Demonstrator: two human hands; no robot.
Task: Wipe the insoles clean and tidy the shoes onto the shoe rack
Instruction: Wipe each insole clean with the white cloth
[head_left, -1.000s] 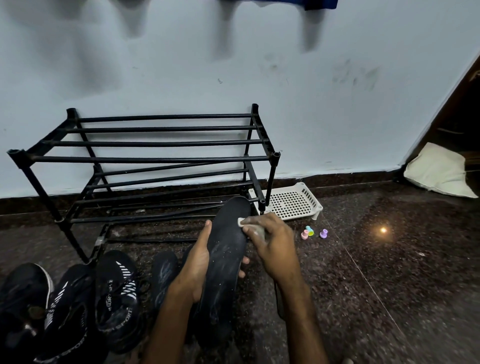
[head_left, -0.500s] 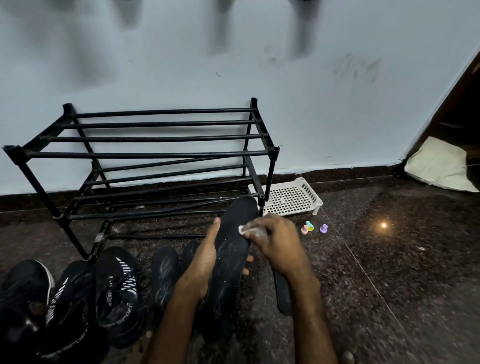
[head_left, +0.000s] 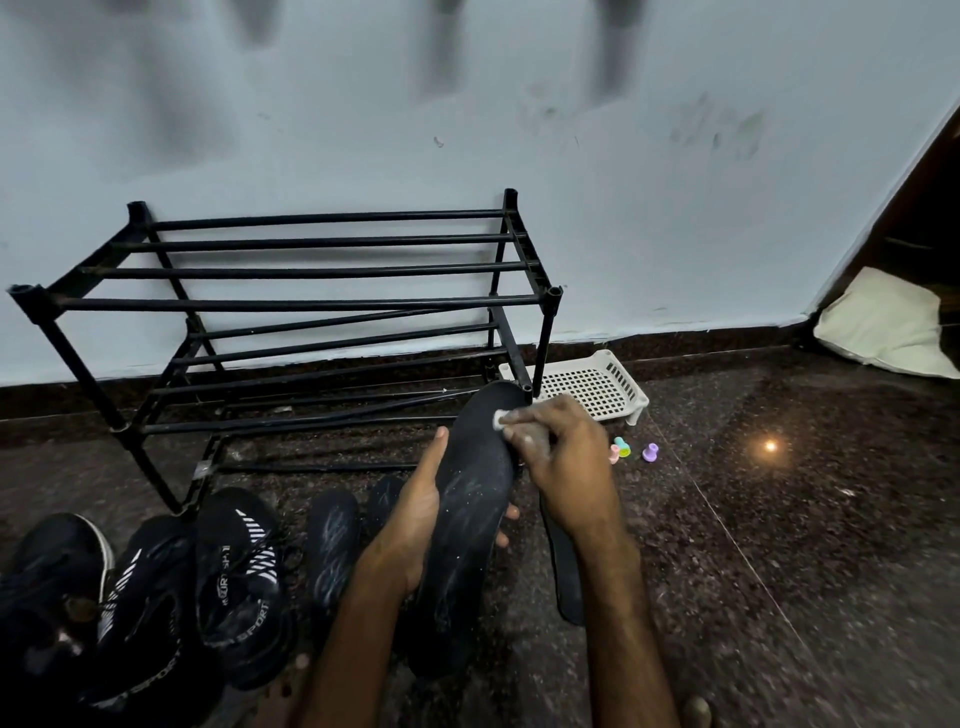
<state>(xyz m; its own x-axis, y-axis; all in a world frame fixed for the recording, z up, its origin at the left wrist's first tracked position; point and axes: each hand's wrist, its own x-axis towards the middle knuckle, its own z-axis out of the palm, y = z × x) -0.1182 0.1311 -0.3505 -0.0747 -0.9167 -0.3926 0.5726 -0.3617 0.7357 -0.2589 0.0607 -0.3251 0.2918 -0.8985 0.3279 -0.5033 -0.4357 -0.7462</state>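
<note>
on dark speckled stone floor (head_left: 779, 545), before a black metal-tube shoe rack (head_left: 311, 302): cradling a long black foam insole (head_left: 472, 499) in the left hand (head_left: 410, 519), grip curled round its edges, toe tilted toward the rack's front leg; pinching a small white wipe (head_left: 500, 419) onto that toe with the right hand (head_left: 566, 467), grip closed on it. black sport shoes (head_left: 239, 582) on the floor, left.
</note>
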